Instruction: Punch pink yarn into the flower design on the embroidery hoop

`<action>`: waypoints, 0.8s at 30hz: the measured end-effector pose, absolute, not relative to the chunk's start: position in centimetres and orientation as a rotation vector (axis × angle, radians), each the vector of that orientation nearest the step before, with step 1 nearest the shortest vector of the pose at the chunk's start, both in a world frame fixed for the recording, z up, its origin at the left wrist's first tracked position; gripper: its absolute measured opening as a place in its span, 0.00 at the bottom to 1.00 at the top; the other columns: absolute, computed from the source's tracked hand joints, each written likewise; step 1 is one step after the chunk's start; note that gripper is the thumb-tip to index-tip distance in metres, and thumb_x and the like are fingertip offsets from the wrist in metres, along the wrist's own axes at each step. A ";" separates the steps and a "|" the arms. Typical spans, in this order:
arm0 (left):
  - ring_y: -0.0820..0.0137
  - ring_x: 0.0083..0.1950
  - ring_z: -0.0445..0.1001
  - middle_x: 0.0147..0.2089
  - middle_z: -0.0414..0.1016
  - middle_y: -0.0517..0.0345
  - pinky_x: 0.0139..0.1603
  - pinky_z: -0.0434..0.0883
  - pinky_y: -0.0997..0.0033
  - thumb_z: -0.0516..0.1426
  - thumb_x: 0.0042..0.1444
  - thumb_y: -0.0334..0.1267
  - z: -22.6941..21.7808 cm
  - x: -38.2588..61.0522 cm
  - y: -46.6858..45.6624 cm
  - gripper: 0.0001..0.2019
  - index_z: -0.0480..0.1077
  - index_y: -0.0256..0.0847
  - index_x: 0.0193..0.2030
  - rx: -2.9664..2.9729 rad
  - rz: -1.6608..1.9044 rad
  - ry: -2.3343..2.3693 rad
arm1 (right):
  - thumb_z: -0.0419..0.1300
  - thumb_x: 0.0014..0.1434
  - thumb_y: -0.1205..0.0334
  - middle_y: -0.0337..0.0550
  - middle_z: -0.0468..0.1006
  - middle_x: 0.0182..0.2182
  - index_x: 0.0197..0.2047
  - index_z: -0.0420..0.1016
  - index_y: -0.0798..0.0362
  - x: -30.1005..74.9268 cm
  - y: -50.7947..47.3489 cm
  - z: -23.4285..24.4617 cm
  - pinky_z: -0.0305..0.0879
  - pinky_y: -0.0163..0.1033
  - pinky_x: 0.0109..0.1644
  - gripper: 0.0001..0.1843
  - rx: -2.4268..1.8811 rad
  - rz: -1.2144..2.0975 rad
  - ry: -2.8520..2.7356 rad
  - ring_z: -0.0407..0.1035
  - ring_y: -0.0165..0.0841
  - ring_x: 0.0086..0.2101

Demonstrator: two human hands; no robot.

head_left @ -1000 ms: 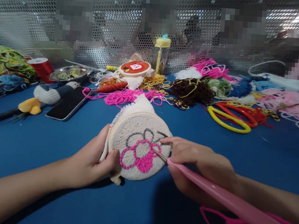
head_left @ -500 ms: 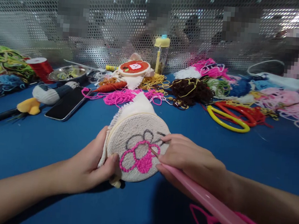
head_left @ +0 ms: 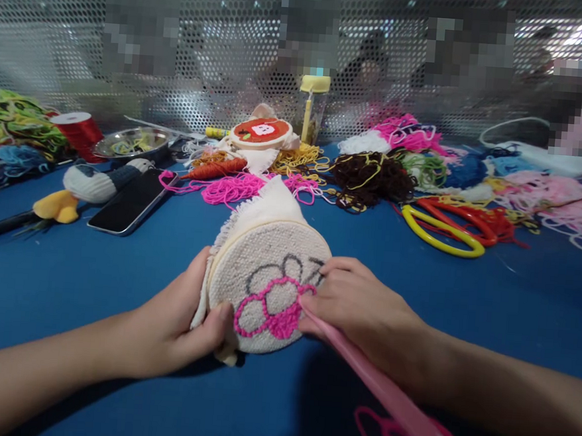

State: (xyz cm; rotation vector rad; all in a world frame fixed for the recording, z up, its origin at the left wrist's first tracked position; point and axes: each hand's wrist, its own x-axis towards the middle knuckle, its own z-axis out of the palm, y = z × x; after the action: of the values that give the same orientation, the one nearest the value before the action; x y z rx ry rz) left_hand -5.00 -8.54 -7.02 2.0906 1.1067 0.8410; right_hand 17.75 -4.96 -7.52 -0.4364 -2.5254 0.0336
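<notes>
Tool (head_left: 374, 373) apparently meets hooped cloth (head_left: 281, 298) (tip hidden).

We see bare skin throughout: left hand (head_left: 179, 316), right hand (head_left: 364, 309), left forearm (head_left: 57, 349), right forearm (head_left: 503, 385). Wrists (head_left: 126, 339) bare as well. Both forearms smooth, slim, widening from wrist toward elbow end. Left thumb (head_left: 214, 325) has a rounded tip. Nail detail's too small for us to call.

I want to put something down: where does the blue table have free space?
Bare table shows between the held hoop and the yellow ring, and between the phone and the left hand. The back is crowded with yarn.
</notes>
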 end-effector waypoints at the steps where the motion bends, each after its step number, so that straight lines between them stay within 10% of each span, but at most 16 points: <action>1: 0.67 0.37 0.67 0.37 0.67 0.53 0.37 0.69 0.67 0.47 0.54 0.36 -7.0 -5.1 -8.3 0.19 0.47 0.41 0.53 2.145 0.828 1.096 | 0.50 0.56 0.66 0.37 0.68 0.22 0.28 0.66 0.54 17.9 -4.9 -7.6 0.58 0.40 0.43 0.07 -0.422 0.126 -2.472 0.61 0.26 0.26; 24: 0.70 0.39 0.66 0.40 0.66 0.53 0.41 0.67 0.70 0.46 0.54 0.33 -7.1 -5.4 -7.5 0.14 0.52 0.39 0.49 2.165 0.805 1.102 | 0.52 0.50 0.74 0.32 0.63 0.16 0.27 0.61 0.54 17.8 -5.3 -5.9 0.67 0.41 0.44 0.07 -0.341 0.395 -2.238 0.60 0.22 0.19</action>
State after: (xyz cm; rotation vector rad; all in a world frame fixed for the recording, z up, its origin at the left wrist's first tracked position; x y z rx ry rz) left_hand -5.40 -7.55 -7.07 2.1647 1.1019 0.8049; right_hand 17.82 -5.34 -5.85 -0.3411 -2.2378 0.3946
